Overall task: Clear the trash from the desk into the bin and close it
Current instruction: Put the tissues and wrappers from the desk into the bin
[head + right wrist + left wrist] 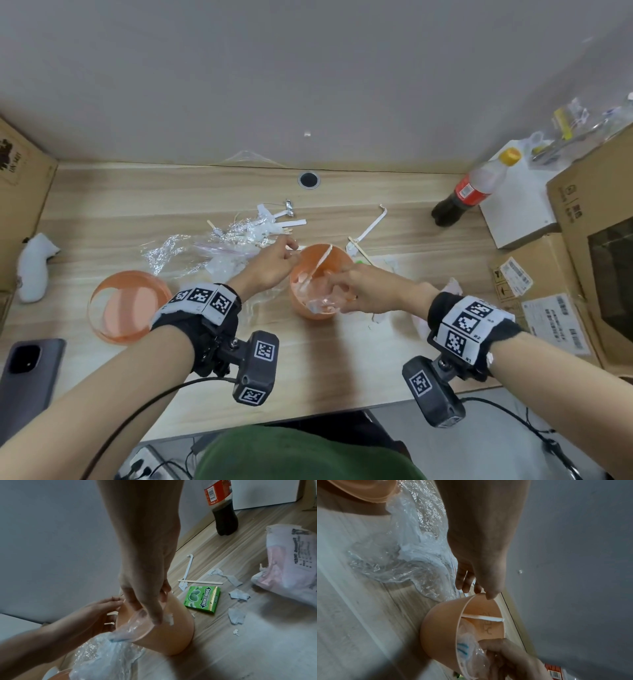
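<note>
The orange bin (320,255) stands open at mid desk with a white strip (482,618) and clear plastic inside. Its orange lid (128,305) lies to the left. My left hand (274,263) pinches the bin's far left rim, with the thumb (490,595) on the edge. My right hand (352,287) reaches into the bin, its fingers (150,609) curled on a clear plastic wrapper (130,628). Crumpled plastic film (191,253) and white strips (281,219) lie behind the bin. A green gum pack (202,600), a wooden stick (200,581) and paper scraps (238,595) lie to its right.
A cola bottle (469,190) stands at the back right beside a white box (513,212) and cardboard boxes (589,212). Another cardboard box (20,192) and a white plush toy (34,267) are at the left. A phone (27,373) lies at the front left. A crumpled pink-white bag (291,563) lies right of the bin.
</note>
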Action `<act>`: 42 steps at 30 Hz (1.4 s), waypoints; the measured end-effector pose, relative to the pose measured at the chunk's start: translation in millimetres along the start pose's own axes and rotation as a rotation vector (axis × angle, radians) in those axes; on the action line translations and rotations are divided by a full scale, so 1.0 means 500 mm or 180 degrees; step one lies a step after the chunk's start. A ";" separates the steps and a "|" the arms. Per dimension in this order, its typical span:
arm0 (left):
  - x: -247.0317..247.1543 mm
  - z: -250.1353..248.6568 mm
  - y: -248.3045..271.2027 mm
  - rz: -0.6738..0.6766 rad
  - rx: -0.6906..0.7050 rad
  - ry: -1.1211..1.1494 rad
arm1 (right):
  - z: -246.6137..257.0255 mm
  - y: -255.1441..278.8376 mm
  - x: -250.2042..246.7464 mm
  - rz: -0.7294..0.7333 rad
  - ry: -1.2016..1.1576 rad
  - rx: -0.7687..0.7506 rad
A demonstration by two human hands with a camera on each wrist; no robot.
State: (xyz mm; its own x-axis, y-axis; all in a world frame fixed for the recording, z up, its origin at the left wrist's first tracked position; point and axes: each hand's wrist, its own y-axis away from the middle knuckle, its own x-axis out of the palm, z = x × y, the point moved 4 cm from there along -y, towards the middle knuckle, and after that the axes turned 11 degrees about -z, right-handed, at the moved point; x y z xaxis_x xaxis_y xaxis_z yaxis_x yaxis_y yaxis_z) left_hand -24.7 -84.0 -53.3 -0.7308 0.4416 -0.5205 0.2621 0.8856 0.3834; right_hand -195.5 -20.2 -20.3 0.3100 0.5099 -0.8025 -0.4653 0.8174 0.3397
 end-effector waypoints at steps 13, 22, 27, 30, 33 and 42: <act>0.018 0.009 -0.001 0.0292 -0.0241 0.0024 | 0.021 -0.027 -0.034 -0.0683 -0.0112 0.0455; 0.010 0.015 0.009 0.0313 -0.0390 0.0192 | 0.033 -0.077 0.046 0.0942 0.0331 0.0251; 0.005 0.015 0.015 0.0377 -0.0403 0.0234 | 0.026 -0.089 -0.001 0.0726 0.0502 0.0338; 0.006 0.013 0.015 0.0384 -0.0433 0.0295 | 0.029 -0.093 -0.050 0.0025 0.0205 0.0217; 0.007 0.007 0.014 0.0397 -0.0463 0.0321 | 0.057 -0.078 -0.034 0.0829 -0.0071 -0.0027; 0.002 0.012 0.019 0.0411 -0.0596 0.0392 | 0.017 -0.118 0.107 0.2312 0.1169 0.0448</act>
State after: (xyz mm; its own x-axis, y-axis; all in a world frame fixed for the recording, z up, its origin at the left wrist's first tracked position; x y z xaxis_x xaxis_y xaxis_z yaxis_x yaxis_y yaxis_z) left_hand -19.0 -74.3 -54.6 -0.7731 0.5182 -0.3657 0.2451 0.7759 0.5812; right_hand -144.6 -39.1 -79.1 -0.3303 0.8241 -0.4601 -0.3295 0.3561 0.8744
